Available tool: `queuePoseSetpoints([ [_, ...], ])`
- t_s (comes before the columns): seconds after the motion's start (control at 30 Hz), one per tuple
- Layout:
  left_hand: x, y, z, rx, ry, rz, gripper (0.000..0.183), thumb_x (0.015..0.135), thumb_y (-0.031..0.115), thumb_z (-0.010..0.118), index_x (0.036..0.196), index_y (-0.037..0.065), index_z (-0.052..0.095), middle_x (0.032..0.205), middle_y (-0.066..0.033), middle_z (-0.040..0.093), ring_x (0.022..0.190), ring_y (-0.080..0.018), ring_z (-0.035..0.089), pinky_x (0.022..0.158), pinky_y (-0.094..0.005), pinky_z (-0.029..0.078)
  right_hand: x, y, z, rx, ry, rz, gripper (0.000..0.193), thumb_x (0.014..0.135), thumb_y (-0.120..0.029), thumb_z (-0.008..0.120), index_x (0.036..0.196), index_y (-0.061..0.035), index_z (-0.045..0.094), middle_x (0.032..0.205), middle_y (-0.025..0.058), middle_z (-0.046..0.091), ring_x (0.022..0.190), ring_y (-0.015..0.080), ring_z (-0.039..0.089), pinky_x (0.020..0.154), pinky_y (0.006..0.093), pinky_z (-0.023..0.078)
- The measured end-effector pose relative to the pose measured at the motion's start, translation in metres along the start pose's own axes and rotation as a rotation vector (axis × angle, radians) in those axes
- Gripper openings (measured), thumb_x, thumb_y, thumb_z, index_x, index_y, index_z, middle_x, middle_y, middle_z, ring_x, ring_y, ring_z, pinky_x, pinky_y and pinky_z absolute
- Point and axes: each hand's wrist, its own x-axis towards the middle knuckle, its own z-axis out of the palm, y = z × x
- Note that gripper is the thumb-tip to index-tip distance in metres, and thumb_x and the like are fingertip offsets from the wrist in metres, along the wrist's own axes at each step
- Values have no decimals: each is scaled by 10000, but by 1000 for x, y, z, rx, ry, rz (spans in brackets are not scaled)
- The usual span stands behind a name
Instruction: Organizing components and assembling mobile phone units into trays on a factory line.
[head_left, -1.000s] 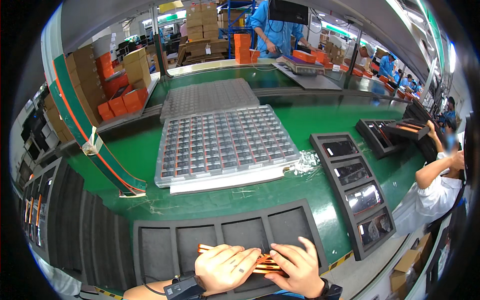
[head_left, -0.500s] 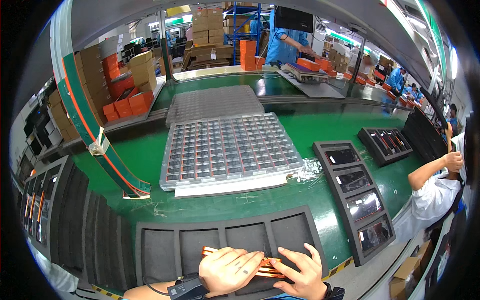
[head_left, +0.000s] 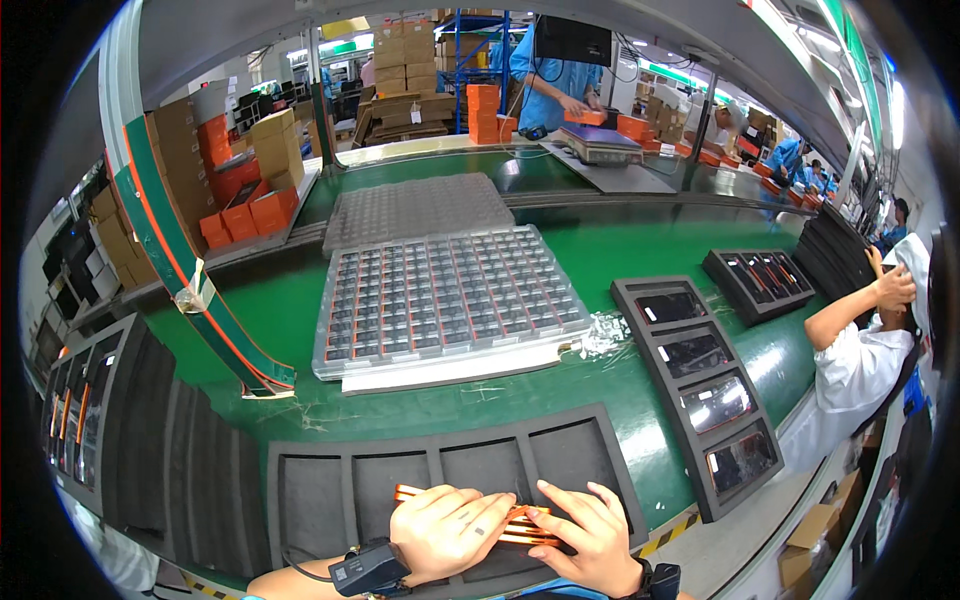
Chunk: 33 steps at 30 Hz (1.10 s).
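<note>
Above the near black foam tray (head_left: 310,500), my left hand (head_left: 450,535) is wrapped over a small stack of flat, dark panels with orange edges (head_left: 522,530). The left end of the stack sticks out past my knuckles. At its right end, my right hand (head_left: 592,540) has its thumb and fingertips against the panels, with the index finger raised and apart. My left palm and fingers hide most of the stack, so the exact kind of panel cannot be made out. The tray's wide compartments show bare foam behind my hands.
Beyond is a clear plastic tray (head_left: 450,300) of small dark parts in rows. Foam trays (head_left: 700,400) holding dark glossy panels lie right; stacked foam trays (head_left: 150,450) rise left, near a green-orange post (head_left: 170,250). A person in white (head_left: 865,350) is at right, another in blue behind.
My hands keep hold of the panels, with only slight finger shifts. The whole view has moved a little. The far person in blue now has hands at an orange box over the scale.
</note>
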Motion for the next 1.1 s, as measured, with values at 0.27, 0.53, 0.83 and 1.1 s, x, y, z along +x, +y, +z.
queuePoseSetpoints([
  [0.27, -3, 1, 3, 27, -36, -5, 247, 764, 130, 778, 1001, 85, 727, 863, 14, 730, 719, -123, 679, 664, -255, 539, 2, 4, -5, 129, 238, 57, 319, 852, -349, 690, 1020, -85, 746, 1159, 93, 707, 923, 232, 673, 871, 388, 482],
  [0.53, -7, -3, 4, 6, -18, 19, 308, 752, 128, 770, 1055, 99, 726, 873, 25, 727, 757, -119, 683, 702, -249, 541, 41, -8, -6, 390, 224, 25, 242, 763, -39, 784, 1002, -53, 747, 1022, 81, 740, 905, 241, 689, 808, 336, 521],
  [0.83, -6, -3, 4, -36, 10, -37, 270, 750, 136, 780, 1014, 110, 732, 864, 23, 726, 746, -131, 690, 684, -256, 547, 40, -5, 1, 428, 193, -24, 163, 772, -7, 770, 925, -45, 730, 965, 77, 749, 858, 209, 714, 728, 309, 514],
  [1.1, -5, -4, 3, -95, 18, -51, 256, 741, 123, 788, 993, 113, 738, 822, 23, 719, 741, -134, 691, 673, -257, 548, 32, -6, 9, 526, 284, 42, 176, 743, 27, 801, 874, -11, 691, 950, 133, 740, 840, 237, 727, 732, 313, 576],
])
